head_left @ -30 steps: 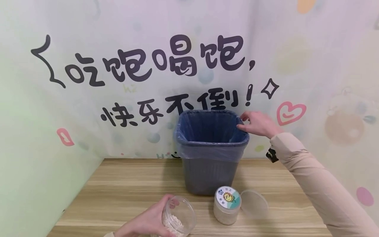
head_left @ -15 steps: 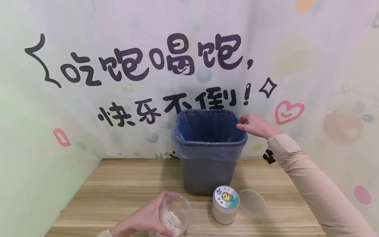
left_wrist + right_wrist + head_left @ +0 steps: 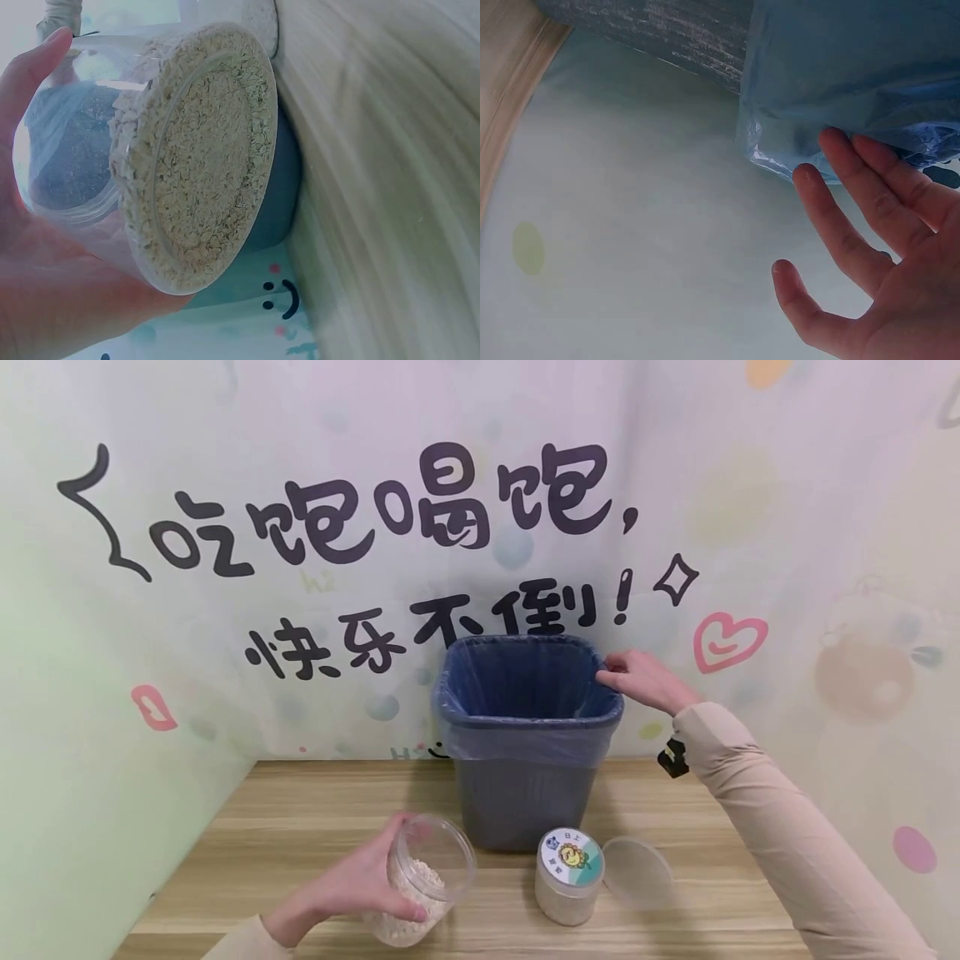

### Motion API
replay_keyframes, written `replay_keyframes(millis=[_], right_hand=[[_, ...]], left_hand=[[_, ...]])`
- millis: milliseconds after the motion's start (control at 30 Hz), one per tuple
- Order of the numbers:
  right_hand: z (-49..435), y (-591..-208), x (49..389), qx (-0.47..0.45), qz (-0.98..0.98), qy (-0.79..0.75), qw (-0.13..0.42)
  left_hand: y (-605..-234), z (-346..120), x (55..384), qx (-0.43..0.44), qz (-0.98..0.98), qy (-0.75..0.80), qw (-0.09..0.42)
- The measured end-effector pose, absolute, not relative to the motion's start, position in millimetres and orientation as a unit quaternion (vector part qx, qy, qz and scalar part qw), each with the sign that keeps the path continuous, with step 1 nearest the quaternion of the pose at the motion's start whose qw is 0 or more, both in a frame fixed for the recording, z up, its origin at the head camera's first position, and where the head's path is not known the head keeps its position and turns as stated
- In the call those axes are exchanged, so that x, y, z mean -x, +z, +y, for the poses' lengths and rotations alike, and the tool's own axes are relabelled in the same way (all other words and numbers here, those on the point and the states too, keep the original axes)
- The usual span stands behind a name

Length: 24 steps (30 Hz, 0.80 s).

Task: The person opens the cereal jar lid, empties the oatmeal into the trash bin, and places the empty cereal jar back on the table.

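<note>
My left hand (image 3: 363,875) grips a clear plastic jar (image 3: 437,852) around its side. Its mouth is uncovered and tilts toward the trash bin (image 3: 517,806). Pale rolled oats (image 3: 202,161) cover the jar's bottom in the left wrist view, slanting up one side. A translucent blue bag (image 3: 525,745) lines the bin and folds over its rim. At the bin's right corner, my right hand (image 3: 651,681) pinches the lined rim, thumb on top and fingers outside. The right wrist view shows fingertips (image 3: 834,142) against the bag, two other fingers spread away; the thumb is hidden there.
A second jar (image 3: 566,902) with a flower label on its lid stands upright before the bin. Beside it, to the right, lies a round translucent lid (image 3: 640,872) on the wooden table (image 3: 300,810). A printed wall cloth (image 3: 360,427) hangs close behind the bin.
My left hand has moved the oat jar slightly up and to the left, showing more of its base. My right hand stays at the bin's rim. The head view has shifted a little.
</note>
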State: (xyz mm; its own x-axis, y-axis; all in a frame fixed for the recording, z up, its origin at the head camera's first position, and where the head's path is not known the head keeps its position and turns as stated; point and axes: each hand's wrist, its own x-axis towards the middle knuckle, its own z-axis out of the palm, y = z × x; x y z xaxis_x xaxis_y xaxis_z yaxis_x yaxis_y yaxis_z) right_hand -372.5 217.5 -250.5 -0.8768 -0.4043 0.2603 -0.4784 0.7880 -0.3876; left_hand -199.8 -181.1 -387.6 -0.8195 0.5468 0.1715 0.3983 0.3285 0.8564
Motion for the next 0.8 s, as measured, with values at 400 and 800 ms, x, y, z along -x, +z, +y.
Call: replay_keyframes(millis=[400,800], right_hand=[[218.4,-253.3,374.5,-0.241,-0.936,0.241,0.082],[218.5,-253.7,374.5,-0.24,-0.937,0.239,0.084]], left_hand=[[-365.1,-188.3,209.9,-0.269,0.843,0.465,0.034],[-352.0,-204.7,229.2,-0.248,0.843,0.477,0.017]])
